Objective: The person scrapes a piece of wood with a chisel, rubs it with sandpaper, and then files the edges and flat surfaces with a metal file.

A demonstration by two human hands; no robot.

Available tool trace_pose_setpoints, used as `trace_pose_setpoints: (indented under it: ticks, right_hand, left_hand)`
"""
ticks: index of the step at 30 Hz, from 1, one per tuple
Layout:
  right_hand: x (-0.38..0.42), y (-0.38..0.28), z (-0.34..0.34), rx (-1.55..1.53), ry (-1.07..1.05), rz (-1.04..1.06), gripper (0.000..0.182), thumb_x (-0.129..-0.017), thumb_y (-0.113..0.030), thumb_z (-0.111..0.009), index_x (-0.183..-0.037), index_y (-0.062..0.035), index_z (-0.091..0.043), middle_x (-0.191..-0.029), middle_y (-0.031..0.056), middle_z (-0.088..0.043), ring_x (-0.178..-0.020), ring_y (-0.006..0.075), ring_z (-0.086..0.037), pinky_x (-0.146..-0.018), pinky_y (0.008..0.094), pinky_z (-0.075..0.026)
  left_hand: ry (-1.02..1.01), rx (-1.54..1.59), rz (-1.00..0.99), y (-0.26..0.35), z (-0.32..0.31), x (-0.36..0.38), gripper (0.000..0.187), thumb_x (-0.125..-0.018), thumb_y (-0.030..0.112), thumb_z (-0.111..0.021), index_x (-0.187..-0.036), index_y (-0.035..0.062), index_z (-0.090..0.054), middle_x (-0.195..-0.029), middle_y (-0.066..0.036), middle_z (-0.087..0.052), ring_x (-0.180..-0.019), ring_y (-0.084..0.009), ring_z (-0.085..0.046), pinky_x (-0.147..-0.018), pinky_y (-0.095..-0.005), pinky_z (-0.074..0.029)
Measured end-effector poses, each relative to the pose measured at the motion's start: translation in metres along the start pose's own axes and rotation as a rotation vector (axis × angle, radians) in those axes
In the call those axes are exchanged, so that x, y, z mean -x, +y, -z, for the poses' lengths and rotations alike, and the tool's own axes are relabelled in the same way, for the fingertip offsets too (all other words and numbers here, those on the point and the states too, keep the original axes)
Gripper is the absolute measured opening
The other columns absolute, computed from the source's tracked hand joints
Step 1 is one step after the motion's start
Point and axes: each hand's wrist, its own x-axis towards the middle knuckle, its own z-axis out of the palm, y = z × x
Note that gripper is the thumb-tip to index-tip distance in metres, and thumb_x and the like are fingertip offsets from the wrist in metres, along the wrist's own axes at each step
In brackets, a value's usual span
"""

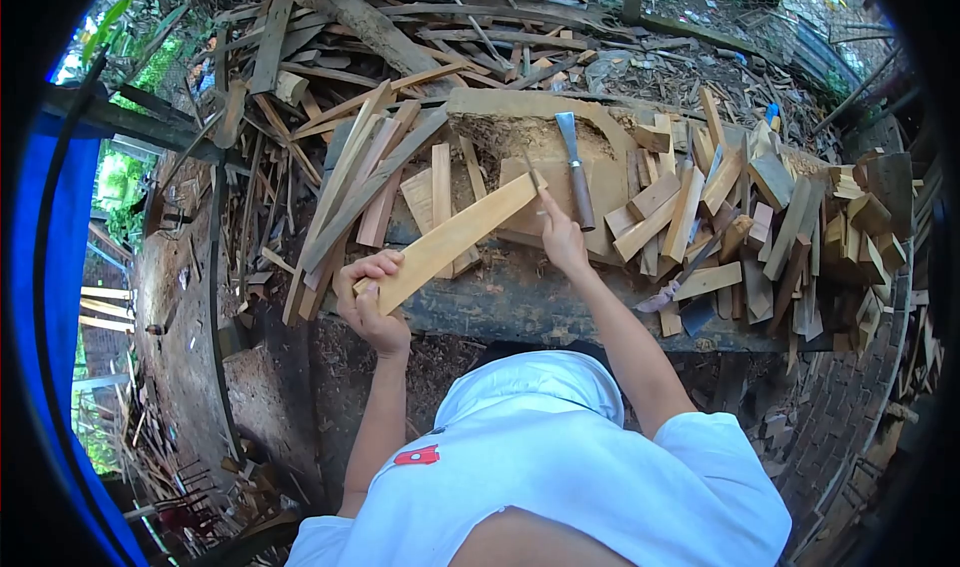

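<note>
My left hand is closed around the near end of a pale wooden board, which slants up and away to the right over the bench. At the board's far end is my right hand, its fingers closed on a thin, dark, narrow tool that lies across the board's tip. The tool's kind is too small to make out. Just right of that hand a chisel with a wide metal blade and dark wooden handle lies on a wooden block.
Wood offcuts crowd the bench's right side, with a knife-like tool among them. Long strips lean on the left. Behind the bench is a scrap wood heap. A blue sheet hangs at far left.
</note>
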Motion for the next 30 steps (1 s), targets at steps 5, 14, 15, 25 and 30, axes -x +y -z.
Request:
trace_pose_setpoints:
  ticks: [5, 14, 15, 25, 30]
  right_hand:
    - [0.003, -0.005, -0.008, -0.105, 0.076, 0.137, 0.05, -0.096, -0.018, -0.044, -0.144, -0.0273, -0.043, -0.094, 0.0308, -0.065, -0.091, 0.0482, -0.063, -0.079, 0.0556, -0.049]
    - [-0.02, -0.011, -0.003, 0.232, -0.038, -0.107, 0.049, -0.098, -0.026, -0.044, -0.146, -0.0346, -0.038, -0.096, 0.027, -0.067, -0.09, 0.0469, -0.064, -0.081, 0.0564, -0.05]
    - [-0.021, -0.009, -0.005, 0.265, -0.049, -0.116, 0.048, -0.099, -0.029, -0.043, -0.146, -0.0362, -0.037, -0.099, 0.0268, -0.067, -0.093, 0.0468, -0.064, -0.082, 0.0571, -0.05]
    - [0.039, -0.016, -0.019, -0.504, 0.136, -0.205, 0.042, -0.095, -0.04, -0.059, -0.11, -0.0012, -0.064, -0.081, 0.0108, -0.065, -0.073, 0.0237, -0.062, -0.065, 0.0385, -0.046]
    - [0.061, -0.064, -0.028, -0.78, -0.022, -0.303, 0.038, -0.09, -0.04, -0.068, -0.098, -0.0023, -0.067, -0.076, -0.0039, -0.054, -0.062, 0.0015, -0.044, -0.052, 0.0245, -0.033]
  left_hand:
    - [-0.017, -0.004, -0.021, 0.0, -0.001, -0.005, 0.015, -0.078, 0.006, -0.04, -0.087, -0.0017, -0.049, -0.083, -0.017, -0.057, -0.082, -0.0269, -0.059, -0.087, -0.044, -0.048]
    - [-0.078, -0.051, -0.016, -0.002, 0.004, 0.002, 0.015, -0.081, 0.01, -0.04, -0.09, 0.0009, -0.047, -0.087, -0.017, -0.057, -0.088, -0.0293, -0.059, -0.09, -0.0459, -0.047]
    - [-0.087, -0.065, -0.01, 0.0, 0.003, 0.003, 0.015, -0.081, 0.01, -0.04, -0.09, 0.001, -0.047, -0.09, -0.018, -0.059, -0.089, -0.0291, -0.059, -0.091, -0.0461, -0.047]
    - [0.004, -0.048, 0.814, 0.002, 0.065, 0.028, 0.036, -0.095, 0.01, -0.059, -0.125, -0.0065, -0.051, -0.113, -0.02, -0.064, -0.087, -0.0301, -0.071, -0.072, -0.0326, -0.064]
    - [0.084, 0.183, 0.879, 0.001, 0.047, 0.059, 0.038, -0.094, 0.003, -0.057, -0.13, -0.0069, -0.047, -0.115, -0.02, -0.062, -0.092, -0.0327, -0.069, -0.077, -0.0356, -0.063]
